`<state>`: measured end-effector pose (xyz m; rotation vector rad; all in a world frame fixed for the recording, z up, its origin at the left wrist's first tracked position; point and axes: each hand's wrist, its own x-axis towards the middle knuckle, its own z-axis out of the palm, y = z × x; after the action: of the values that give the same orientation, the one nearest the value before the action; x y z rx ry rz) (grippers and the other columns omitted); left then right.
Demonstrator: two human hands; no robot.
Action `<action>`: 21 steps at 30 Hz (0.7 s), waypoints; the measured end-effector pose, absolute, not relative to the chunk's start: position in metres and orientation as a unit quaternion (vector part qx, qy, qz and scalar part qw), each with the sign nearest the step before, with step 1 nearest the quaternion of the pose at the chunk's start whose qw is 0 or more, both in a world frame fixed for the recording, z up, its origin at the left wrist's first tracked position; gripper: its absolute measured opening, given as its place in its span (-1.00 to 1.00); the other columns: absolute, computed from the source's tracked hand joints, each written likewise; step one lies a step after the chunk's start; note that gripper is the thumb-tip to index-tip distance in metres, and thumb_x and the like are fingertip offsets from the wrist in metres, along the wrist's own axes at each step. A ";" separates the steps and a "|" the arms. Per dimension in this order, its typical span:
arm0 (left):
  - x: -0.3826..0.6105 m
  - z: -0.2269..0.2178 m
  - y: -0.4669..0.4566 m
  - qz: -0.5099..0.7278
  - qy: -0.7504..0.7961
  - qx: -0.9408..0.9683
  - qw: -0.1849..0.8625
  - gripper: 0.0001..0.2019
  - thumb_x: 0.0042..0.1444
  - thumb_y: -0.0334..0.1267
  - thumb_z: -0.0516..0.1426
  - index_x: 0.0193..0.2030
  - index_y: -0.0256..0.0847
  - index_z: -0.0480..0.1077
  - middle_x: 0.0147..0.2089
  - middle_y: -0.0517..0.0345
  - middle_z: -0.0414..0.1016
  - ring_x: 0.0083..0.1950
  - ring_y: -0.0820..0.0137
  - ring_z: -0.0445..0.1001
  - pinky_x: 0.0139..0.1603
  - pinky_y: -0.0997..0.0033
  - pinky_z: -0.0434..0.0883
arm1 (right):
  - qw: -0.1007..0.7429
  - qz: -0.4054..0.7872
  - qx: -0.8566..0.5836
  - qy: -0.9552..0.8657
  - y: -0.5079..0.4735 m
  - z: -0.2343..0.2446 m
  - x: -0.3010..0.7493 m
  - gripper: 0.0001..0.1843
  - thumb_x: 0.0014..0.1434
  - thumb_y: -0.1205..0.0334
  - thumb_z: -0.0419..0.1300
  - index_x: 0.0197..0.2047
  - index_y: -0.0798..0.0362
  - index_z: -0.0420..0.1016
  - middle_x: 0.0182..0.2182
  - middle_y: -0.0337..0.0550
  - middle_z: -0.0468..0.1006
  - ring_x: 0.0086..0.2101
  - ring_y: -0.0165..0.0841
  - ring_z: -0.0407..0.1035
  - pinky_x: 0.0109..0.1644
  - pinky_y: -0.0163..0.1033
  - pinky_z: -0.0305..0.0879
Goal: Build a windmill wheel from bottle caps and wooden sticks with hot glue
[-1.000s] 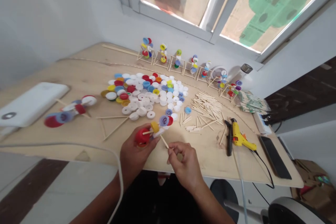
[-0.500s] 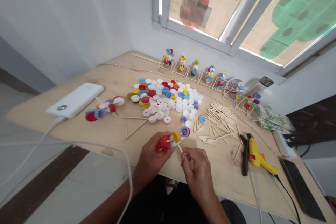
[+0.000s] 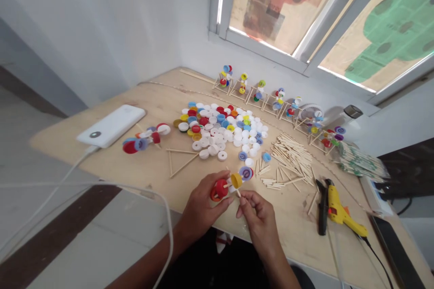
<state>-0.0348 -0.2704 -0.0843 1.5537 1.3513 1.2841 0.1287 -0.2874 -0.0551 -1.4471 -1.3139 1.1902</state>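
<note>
Over the table's front edge, my left hand (image 3: 202,203) is closed around a wheel of bottle caps on wooden sticks (image 3: 222,188), with red, orange, yellow and purple-blue caps showing. Its white middle is partly hidden by my fingers. My right hand (image 3: 260,216) pinches a thin wooden stick (image 3: 238,193) between thumb and fingers; the stick's far end meets the wheel just under the yellow cap (image 3: 236,180). Whether the stick is fixed there I cannot tell. A similar cap wheel (image 3: 145,137) lies to the left, beside a triangle of sticks (image 3: 183,162).
Loose bottle caps (image 3: 220,131) cover the table's middle, with a pile of sticks (image 3: 293,156) to their right. Several finished cap wheels on stick stands (image 3: 278,99) line the back. A power bank (image 3: 111,126) lies left; a yellow glue gun (image 3: 344,212) and a phone (image 3: 393,248) lie right.
The view has shifted, so the whole table sits slightly farther right. My hands still hold the cap wheel and the stick, with the right fingertips closer to the yellow cap.
</note>
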 end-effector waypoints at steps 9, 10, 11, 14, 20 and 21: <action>-0.082 -0.098 -0.286 0.456 0.571 0.626 0.273 -0.66 0.15 -0.06 0.18 0.05 -0.02 0.48 0.07 0.06 0.63 0.09 0.20 0.59 0.15 0.16 0.52 | 0.413 0.495 -0.577 -0.502 -0.288 -0.054 0.130 -0.51 0.20 -0.22 0.24 -0.24 0.10 0.61 -0.58 -0.22 0.47 -0.51 -0.39 0.24 -0.39 -0.31 0.18; -0.092 -0.099 -0.285 0.450 0.587 0.628 0.240 -0.72 0.17 -0.06 0.16 -0.01 -0.02 0.50 0.02 0.07 0.64 0.05 0.20 0.60 0.13 0.17 0.52 | 0.412 0.498 -0.575 -0.502 -0.288 -0.054 0.130 -0.51 0.20 -0.21 0.24 -0.22 0.10 0.61 -0.58 -0.22 0.48 -0.50 -0.38 0.25 -0.39 -0.31 0.18; -0.101 -0.101 -0.283 0.451 0.607 0.624 0.199 -0.76 0.18 -0.08 0.14 -0.06 -0.03 0.51 -0.03 0.07 0.65 0.00 0.20 0.61 0.12 0.17 0.51 | 0.411 0.501 -0.572 -0.502 -0.288 -0.054 0.129 -0.52 0.20 -0.20 0.24 -0.21 0.10 0.61 -0.59 -0.22 0.48 -0.50 -0.38 0.25 -0.39 -0.31 0.18; -0.124 -0.103 -0.275 0.409 0.642 0.642 0.094 -0.78 0.18 -0.07 0.09 -0.20 -0.06 0.52 -0.18 0.01 0.66 -0.10 0.12 0.60 0.02 0.07 0.49 | 0.409 0.511 -0.563 -0.504 -0.288 -0.053 0.125 -0.54 0.20 -0.17 0.24 -0.21 0.11 0.60 -0.59 -0.23 0.48 -0.52 -0.40 0.22 -0.41 -0.32 0.17; -0.141 -0.105 -0.258 0.277 0.697 0.661 0.039 -0.68 0.22 -0.04 -0.02 -0.25 -0.09 0.51 -0.25 -0.08 0.62 -0.12 0.03 0.55 -0.11 0.06 0.40 | 0.402 0.516 -0.554 -0.515 -0.286 -0.050 0.115 -0.58 0.19 -0.14 0.24 -0.26 0.10 0.59 -0.60 -0.24 0.47 -0.52 -0.40 0.24 -0.39 -0.31 0.18; -0.142 -0.106 -0.256 0.264 0.699 0.663 0.034 -0.67 0.22 -0.04 -0.03 -0.25 -0.09 0.51 -0.25 -0.09 0.62 -0.12 0.01 0.55 -0.12 0.06 0.38 | 0.401 0.516 -0.554 -0.516 -0.286 -0.049 0.114 -0.59 0.19 -0.13 0.23 -0.28 0.10 0.59 -0.61 -0.24 0.47 -0.52 -0.40 0.25 -0.39 -0.31 0.19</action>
<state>-0.1416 -0.2560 -0.1060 2.0400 2.1501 0.8131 0.1139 -0.2864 -0.0491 -1.4009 -1.3040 1.3034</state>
